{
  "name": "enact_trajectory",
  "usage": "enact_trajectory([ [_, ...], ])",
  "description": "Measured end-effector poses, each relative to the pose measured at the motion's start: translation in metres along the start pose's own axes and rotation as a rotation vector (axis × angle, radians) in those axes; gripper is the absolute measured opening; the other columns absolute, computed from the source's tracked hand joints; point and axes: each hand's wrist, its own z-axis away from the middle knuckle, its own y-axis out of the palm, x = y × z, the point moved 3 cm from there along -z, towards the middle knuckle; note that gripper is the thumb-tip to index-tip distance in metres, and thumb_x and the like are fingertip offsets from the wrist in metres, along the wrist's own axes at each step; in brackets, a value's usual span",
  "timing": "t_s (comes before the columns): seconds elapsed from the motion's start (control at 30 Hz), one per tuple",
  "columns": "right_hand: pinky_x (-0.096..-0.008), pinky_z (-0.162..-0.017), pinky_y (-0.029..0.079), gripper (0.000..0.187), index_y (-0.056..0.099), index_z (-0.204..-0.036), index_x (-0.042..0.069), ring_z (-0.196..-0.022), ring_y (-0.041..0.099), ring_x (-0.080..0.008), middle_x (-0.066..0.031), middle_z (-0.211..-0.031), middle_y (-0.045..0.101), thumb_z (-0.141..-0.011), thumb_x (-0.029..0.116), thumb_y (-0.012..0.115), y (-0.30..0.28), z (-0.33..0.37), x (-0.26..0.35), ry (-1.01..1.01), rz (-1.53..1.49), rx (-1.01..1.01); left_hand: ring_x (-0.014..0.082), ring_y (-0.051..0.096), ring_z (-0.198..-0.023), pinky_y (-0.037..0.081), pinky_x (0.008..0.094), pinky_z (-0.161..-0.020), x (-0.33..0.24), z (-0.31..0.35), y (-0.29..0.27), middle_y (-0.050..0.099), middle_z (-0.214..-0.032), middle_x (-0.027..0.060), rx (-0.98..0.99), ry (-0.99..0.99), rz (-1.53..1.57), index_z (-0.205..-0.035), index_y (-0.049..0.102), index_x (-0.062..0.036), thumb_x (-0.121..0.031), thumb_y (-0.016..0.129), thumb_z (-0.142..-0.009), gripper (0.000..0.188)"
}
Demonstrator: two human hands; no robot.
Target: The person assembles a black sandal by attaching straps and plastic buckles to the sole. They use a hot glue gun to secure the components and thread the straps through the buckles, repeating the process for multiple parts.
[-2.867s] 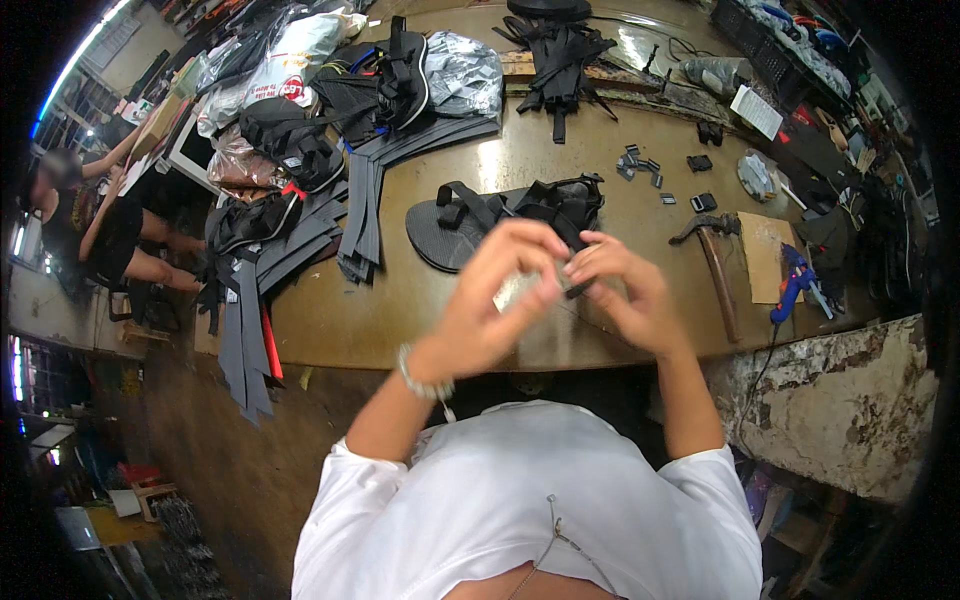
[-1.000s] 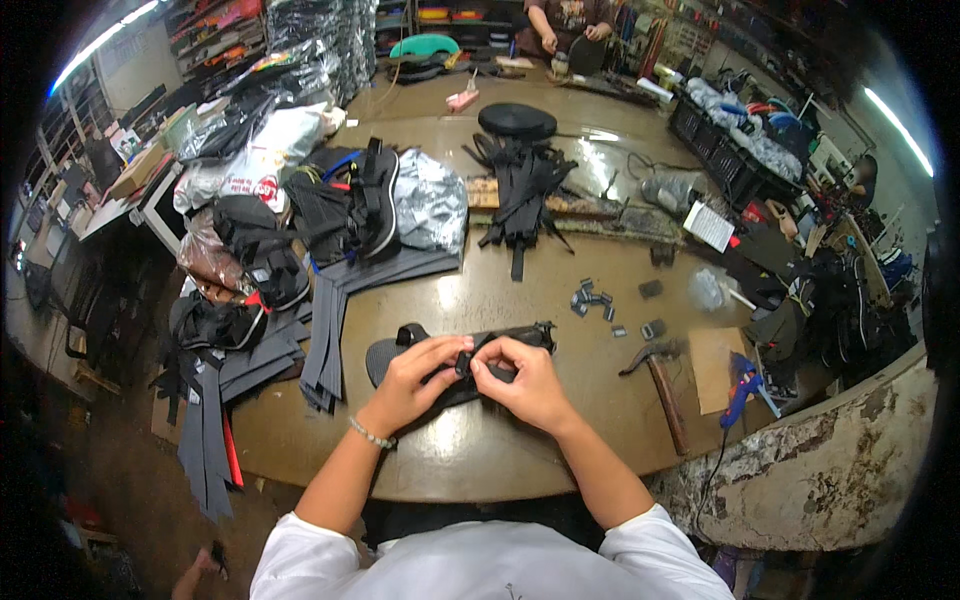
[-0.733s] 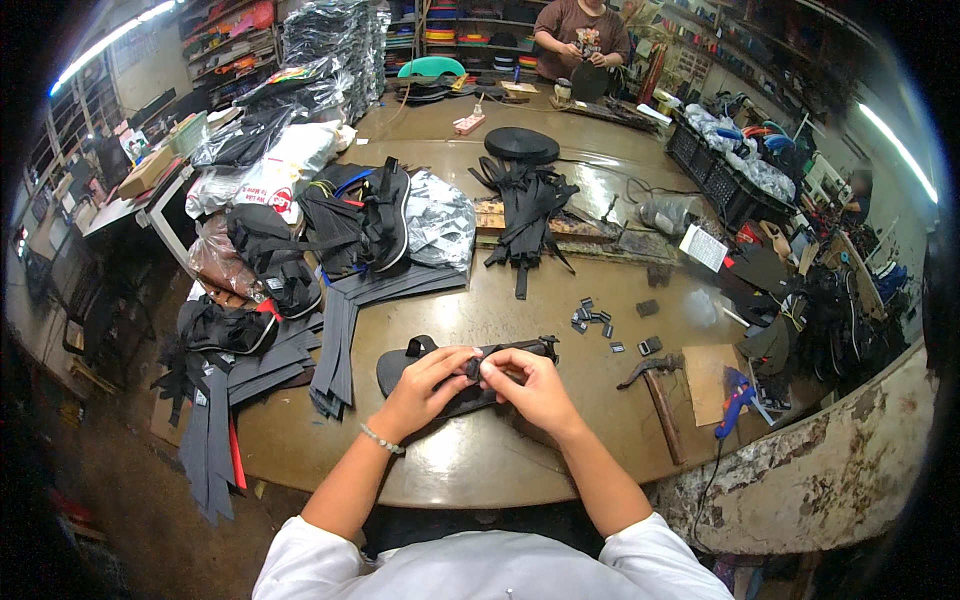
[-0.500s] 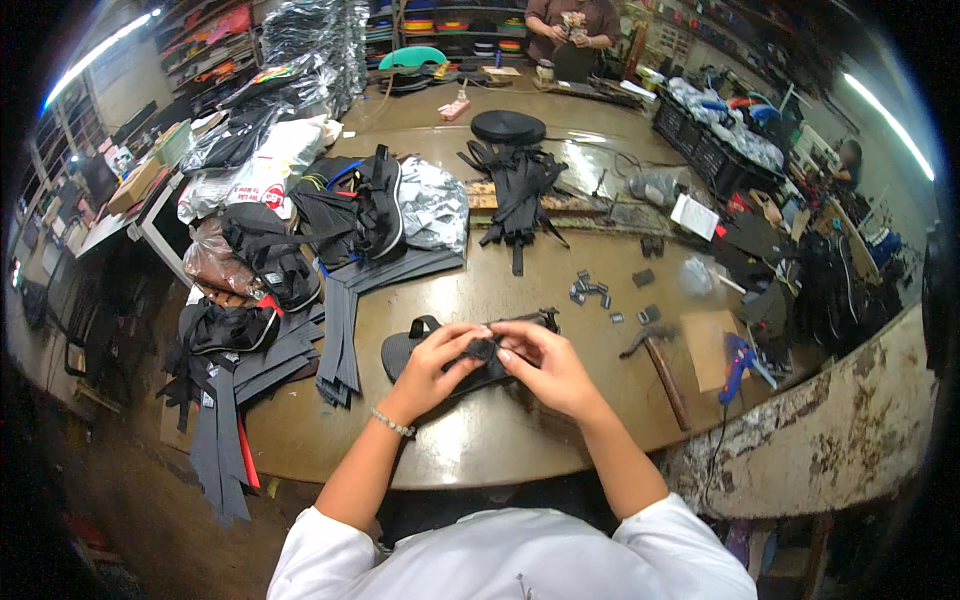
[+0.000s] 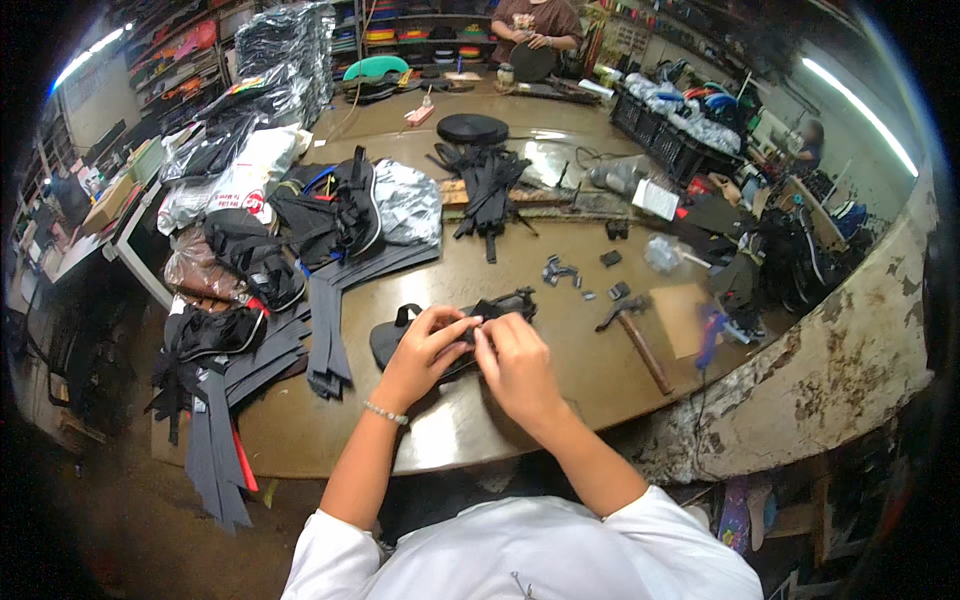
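A black sandal lies on the table in front of me, its sole and one raised strap loop showing to the left of my hands. Over its middle, my left hand and my right hand meet with fingertips pinched together. Between them is a black strap of the sandal, largely hidden by the fingers. The right hand's back faces up and its fingers curl inward. Whether a buckle sits in the pinch cannot be made out.
A hammer lies right of the hands, near small grey buckles. Beyond are a blue glue gun, bundled black straps and a strap roll. Grey strips and more sandals crowd the left. Another person stands behind.
My right hand has turned, its back now upward, and its fingers have closed in beside the left hand's. The round black strap end seen between the fingers is now mostly covered. The whole view has shifted.
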Motion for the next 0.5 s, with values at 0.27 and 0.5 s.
enact_trajectory([
  [0.27, -0.0415, -0.069, 0.052, 0.03, 0.062, -0.108, 0.0, -0.078, 0.063, -0.0358, -0.0153, -0.086, 0.06, -0.081, 0.009, 0.069, 0.016, 0.008, -0.022, 0.013, -0.015, 0.157, 0.0213, 0.058, -0.09, 0.05, 0.0319, -0.079, 0.003, 0.002, 0.003, 0.056, -0.101, 0.0089, 0.023, -0.018, 0.01, -0.113, 0.068, -0.0077, -0.004, 0.074, -0.076, 0.037],
  [0.5, -0.0293, -0.073, 0.057, 0.026, 0.065, -0.108, -0.001, -0.079, 0.067, -0.0171, -0.0102, -0.088, 0.064, -0.082, -0.002, 0.066, -0.014, 0.015, -0.03, 0.252, -0.636, 0.184, 0.0251, 0.058, -0.093, 0.05, 0.0341, -0.079, 0.002, -0.002, -0.003, 0.057, -0.103, 0.0103, -0.07, -0.113, -0.172, -0.111, 0.068, -0.0081, -0.009, 0.075, -0.077, 0.035],
])
